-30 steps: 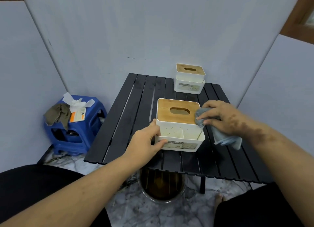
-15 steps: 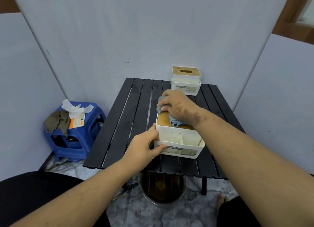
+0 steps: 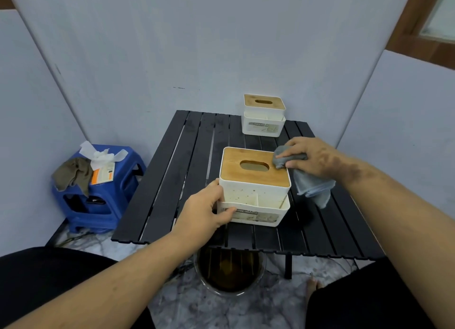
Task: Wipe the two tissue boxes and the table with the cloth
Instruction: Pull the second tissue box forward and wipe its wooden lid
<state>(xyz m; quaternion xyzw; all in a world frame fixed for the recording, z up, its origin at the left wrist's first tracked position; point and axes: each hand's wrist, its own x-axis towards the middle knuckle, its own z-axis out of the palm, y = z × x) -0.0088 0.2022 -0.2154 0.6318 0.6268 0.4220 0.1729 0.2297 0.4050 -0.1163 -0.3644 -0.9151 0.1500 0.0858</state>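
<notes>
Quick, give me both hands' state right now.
Left hand: grips the near tissue box at its left front corner.
Right hand: holds the cloth against the box's lid.

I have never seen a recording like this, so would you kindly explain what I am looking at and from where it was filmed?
There is no machine here: a person wears a wide-angle camera on the head, which looks forward and down, so both bare arms reach in from the bottom of the picture. In front stands a low black slatted table. On it are two white tissue boxes with wooden lids: the near tissue box and the far tissue box at the back edge. The left hand grips the near box's left front corner to steady it. The right hand holds a grey cloth and presses it on the right edge of that lid, the rest hanging down. Beside the table is a blue stool with rags and paper; under it a bucket.
</notes>
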